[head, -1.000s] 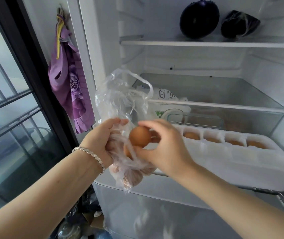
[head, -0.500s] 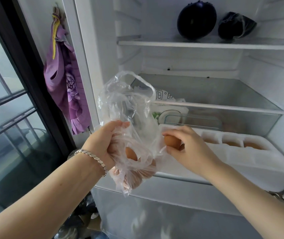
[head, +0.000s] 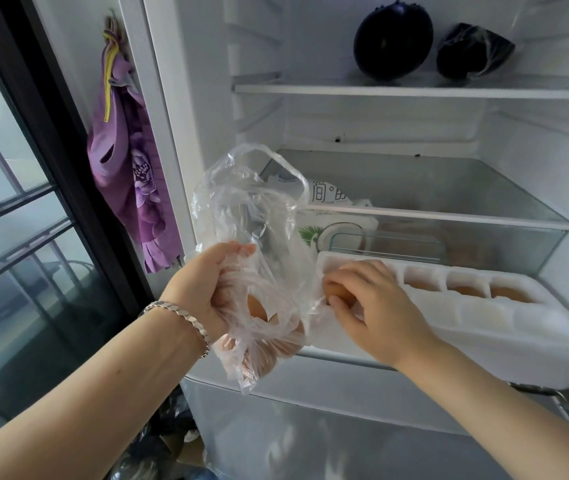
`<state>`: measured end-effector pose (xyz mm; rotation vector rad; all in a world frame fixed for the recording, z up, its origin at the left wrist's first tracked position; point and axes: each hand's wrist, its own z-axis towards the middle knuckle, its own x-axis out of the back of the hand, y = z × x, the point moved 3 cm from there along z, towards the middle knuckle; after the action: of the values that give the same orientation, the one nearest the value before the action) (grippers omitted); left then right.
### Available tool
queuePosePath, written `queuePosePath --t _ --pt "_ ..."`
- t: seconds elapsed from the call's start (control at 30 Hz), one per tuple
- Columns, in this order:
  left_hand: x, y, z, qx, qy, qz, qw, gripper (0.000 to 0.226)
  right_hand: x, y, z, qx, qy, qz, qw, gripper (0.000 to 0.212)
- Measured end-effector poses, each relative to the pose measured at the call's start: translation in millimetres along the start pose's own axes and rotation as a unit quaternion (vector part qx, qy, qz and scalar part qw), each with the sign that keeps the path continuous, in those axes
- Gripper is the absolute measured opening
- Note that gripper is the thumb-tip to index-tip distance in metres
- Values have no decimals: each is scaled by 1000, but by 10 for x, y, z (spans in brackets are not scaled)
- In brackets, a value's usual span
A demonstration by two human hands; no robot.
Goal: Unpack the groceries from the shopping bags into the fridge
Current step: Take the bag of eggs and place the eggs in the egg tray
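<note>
Lowered into tray (head: 484, 327) — right hand (head: 376, 306) grips egg (head: 333, 291), seemingly sideways; left hand (head: 207, 289) clutches bag (head: 252, 209).

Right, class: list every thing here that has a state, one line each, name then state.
fridge: open.
plastic bag: mouth open, gripped by left hand, bagged eggs inside.
held egg: pinched by right hand at egg tray left end.
egg tray: three back cells filled.
aubergine: whole, on top shelf.
wrapped vegetable: film-covered, same shelf.

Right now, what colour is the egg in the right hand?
The oval egg is brown; head view.
</note>
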<state>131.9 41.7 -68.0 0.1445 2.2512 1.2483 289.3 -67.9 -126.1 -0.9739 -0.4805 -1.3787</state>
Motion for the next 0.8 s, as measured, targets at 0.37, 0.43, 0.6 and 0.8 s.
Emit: queuePosePath --t 0.37,0.43,0.6,0.8 --pt "23 10 38 -6 17 39 999 21 16 -45 19 4 5 -25 1000 32" --pt "29 -8 27 2 2 49 999 22 4 -48 13 12 17 -18 1000 30" --pt "55 -83 51 16 -16 58 998 25 236 -329 9 65 161 85 981 23" --pt "-37 -130 37 36 -66 91 993 30 181 -800 169 31 -64 136 988 26"
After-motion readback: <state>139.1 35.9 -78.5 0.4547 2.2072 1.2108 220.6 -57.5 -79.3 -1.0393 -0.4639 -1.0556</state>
